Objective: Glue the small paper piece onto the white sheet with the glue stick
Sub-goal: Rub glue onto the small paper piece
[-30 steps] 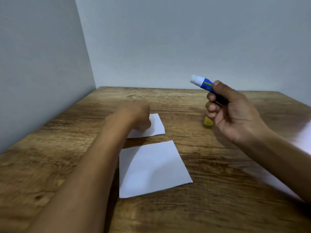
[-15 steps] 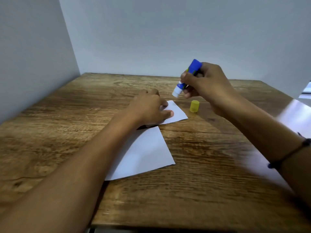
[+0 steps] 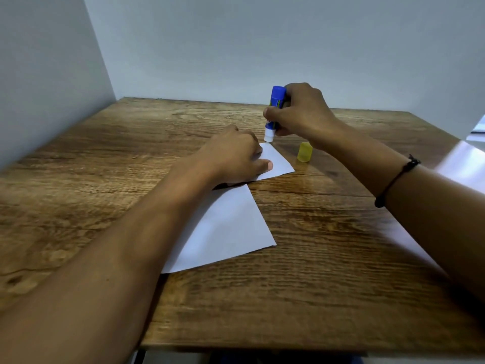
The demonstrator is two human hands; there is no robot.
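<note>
The small paper piece [image 3: 278,164] lies on the wooden table, and my left hand [image 3: 236,158] presses down on its left part with fingers and thumb. My right hand [image 3: 301,114] grips the blue glue stick [image 3: 274,114], held nearly upright with its white tip pointing down just above the piece's far corner. The larger white sheet [image 3: 223,229] lies nearer to me, partly hidden under my left forearm. The yellow cap [image 3: 304,152] stands on the table right of the small piece.
The wooden table [image 3: 328,258] ends in a front edge close to me. Grey walls stand at the left and behind. A pale sheet or patch of light [image 3: 469,158] shows at the far right edge. A dark cord is on my right wrist.
My right hand turned the glue stick from tip-up to tip-down and brought it to the small piece's far corner. My left hand stayed pressed on the small piece.
</note>
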